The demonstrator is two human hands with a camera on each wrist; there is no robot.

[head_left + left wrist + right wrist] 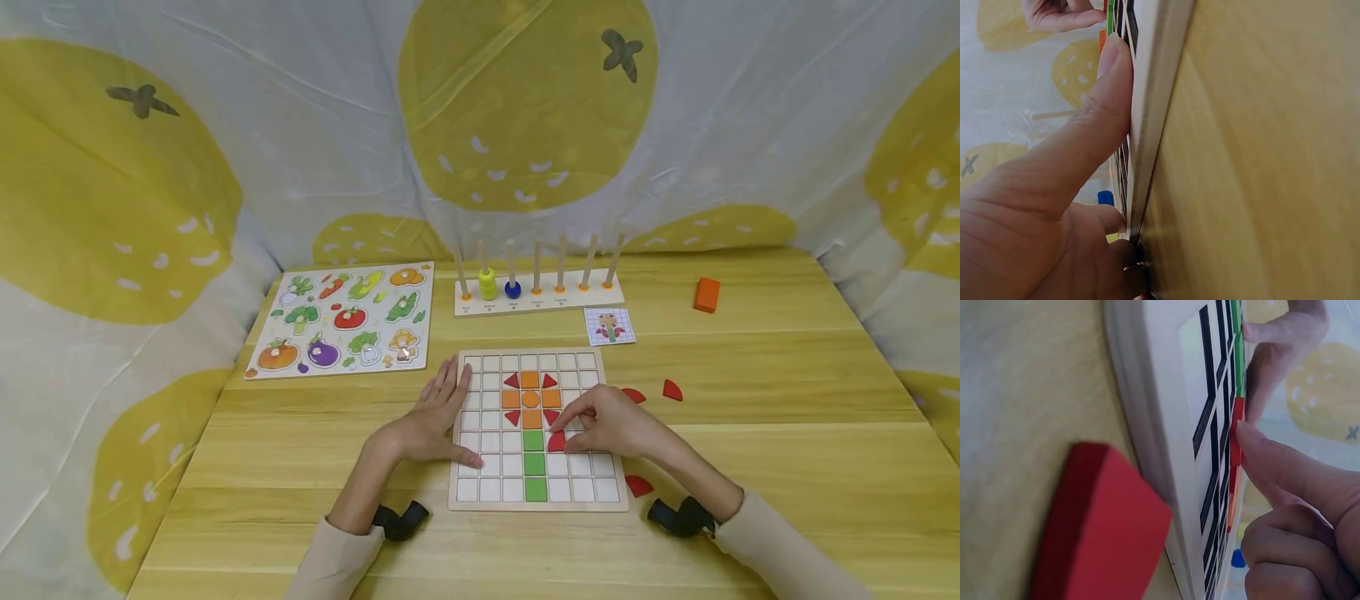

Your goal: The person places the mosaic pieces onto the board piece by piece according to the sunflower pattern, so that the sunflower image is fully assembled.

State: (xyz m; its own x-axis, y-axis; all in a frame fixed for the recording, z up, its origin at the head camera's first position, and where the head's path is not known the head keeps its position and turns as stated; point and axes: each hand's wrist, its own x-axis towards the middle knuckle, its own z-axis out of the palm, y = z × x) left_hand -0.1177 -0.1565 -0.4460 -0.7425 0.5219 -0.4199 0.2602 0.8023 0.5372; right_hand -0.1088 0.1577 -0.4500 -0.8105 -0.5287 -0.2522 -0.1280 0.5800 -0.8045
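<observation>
A wooden grid board lies flat with orange squares, an orange circle, red triangles and a column of green squares set in it. My left hand rests on the board's left edge, thumb laid over the grid and fingers stretched along the side. Thumb and index finger of my right hand pinch a red quarter-circle piece at the cell right of the top green square. The right wrist view shows the thumb against that red piece, low on the grid.
Loose red quarter-circles lie right of the board. Behind it stand a small pattern card and a peg counter with yellow and blue beads. A vegetable puzzle lies at left, an orange block at far right.
</observation>
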